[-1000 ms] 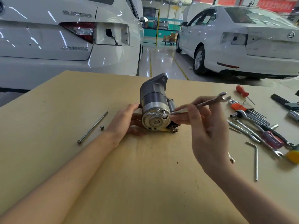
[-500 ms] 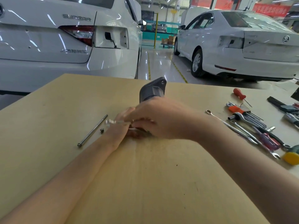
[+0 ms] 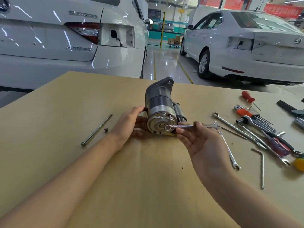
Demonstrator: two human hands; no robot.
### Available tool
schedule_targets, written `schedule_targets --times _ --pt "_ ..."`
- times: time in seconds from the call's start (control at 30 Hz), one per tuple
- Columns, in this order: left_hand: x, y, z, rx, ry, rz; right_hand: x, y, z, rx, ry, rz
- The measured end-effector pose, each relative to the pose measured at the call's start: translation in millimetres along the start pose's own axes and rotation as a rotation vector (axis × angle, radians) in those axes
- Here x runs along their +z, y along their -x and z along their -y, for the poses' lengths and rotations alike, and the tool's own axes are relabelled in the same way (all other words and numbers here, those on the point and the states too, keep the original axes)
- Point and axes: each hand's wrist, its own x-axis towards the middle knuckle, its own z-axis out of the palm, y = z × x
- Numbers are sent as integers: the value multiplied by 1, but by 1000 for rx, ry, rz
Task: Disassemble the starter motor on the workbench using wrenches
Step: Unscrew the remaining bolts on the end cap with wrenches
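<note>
The starter motor lies on the wooden workbench with its round silver end cap facing me. My left hand grips the motor body from the left side. My right hand pinches a small combination wrench, palm turned up. The wrench's ring end sits against the lower right of the end cap, near a bolt head. A long through bolt and a small screw lie on the bench to the left.
Several wrenches, a hex key set, screwdrivers and a bent hex key lie spread on the right of the bench. Two white cars stand beyond the far edge.
My right hand was covering the motor half a second ago. It has drawn back to the right, and the wrench's ring end now sits at the end cap.
</note>
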Motion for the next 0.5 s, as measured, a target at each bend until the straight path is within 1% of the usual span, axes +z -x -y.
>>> schedule_targets --times 0.07,0.23,0.5 --pt "0 0 0 7 -3 5 0 -2 1 58 -110 -23" --pt "-2 0 1 29 -28 26 1 1 -1 76 -118 15" --pt "-3 -2 4 45 -31 22 4 3 2 100 -168 -37"
